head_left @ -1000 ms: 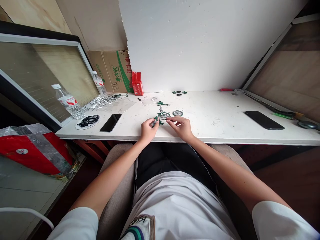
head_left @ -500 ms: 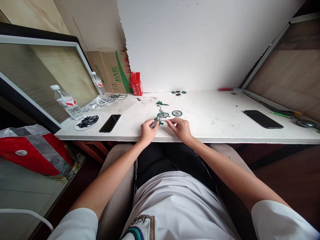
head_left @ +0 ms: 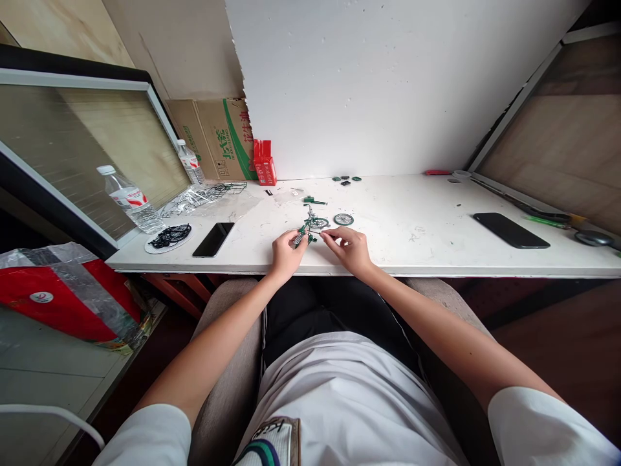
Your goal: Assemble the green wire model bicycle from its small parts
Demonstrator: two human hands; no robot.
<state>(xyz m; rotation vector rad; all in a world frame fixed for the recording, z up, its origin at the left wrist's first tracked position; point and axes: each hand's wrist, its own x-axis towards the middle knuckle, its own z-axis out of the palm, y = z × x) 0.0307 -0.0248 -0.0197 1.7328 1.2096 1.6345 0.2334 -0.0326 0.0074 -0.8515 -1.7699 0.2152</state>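
Observation:
My left hand point(head_left: 288, 252) is closed on a small green model bicycle point(head_left: 317, 223), gripping it at its near end just above the table's front edge. A spoked wheel with a green rim shows on the bicycle's far side. Close by on the right, my right hand point(head_left: 350, 251) pinches thumb and fingertips around a thin dark piece point(head_left: 314, 232) that points toward the bicycle. Whether that piece touches the bicycle, I cannot tell. A loose spoked wheel point(head_left: 343, 220) lies flat beyond my right fingers, and a small green part point(head_left: 315, 200) rests behind the bicycle.
On the white table point(head_left: 412, 255) lie a phone point(head_left: 213, 239) at left and a black phone point(head_left: 511, 231) at right. A plate of black parts point(head_left: 169, 238), a water bottle point(head_left: 130, 199), a red box point(head_left: 264, 165) and several dark green pieces point(head_left: 345, 182) stand farther out.
Both hands stay almost where they were, with a very slight shift of the fingers at the bicycle. The view has tilted minimally; nothing is let go.

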